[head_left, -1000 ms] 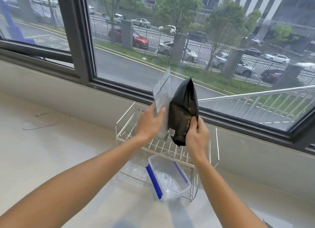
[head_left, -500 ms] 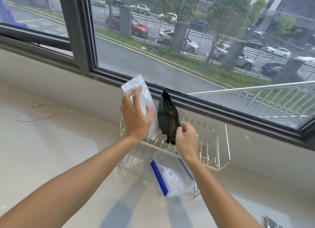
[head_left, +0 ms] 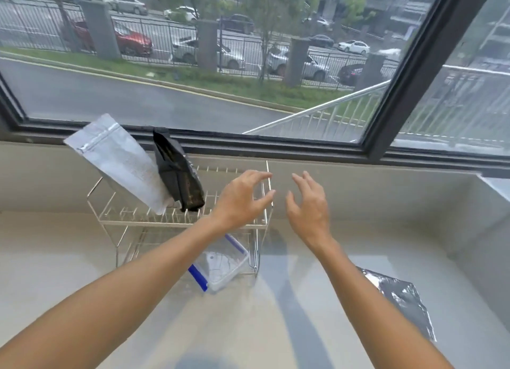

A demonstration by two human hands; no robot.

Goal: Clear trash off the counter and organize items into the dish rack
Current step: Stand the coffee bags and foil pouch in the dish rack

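A two-tier wire dish rack (head_left: pixel 132 225) stands on the pale counter below the window. A white pouch (head_left: pixel 118 161) and a black pouch (head_left: pixel 179 175) stand slotted in its upper tier, both leaning left. A clear plastic container with a blue-edged lid (head_left: pixel 223 263) lies on the lower tier. My left hand (head_left: pixel 242 200) hovers over the rack's right end, fingers spread and holding nothing. My right hand (head_left: pixel 309 205) is just right of the rack, also spread and free of anything.
A crumpled silver-and-black foil bag (head_left: pixel 400 297) lies on the counter at the right, by my right forearm. The window frame (head_left: pixel 276 147) and a low wall run behind the rack. Bare counter (head_left: pixel 55 258) stretches left and in front.
Both hands let go of the two pouches, which now stand in the rack's upper tier. My hands moved right, and the view swung right, revealing the foil bag.
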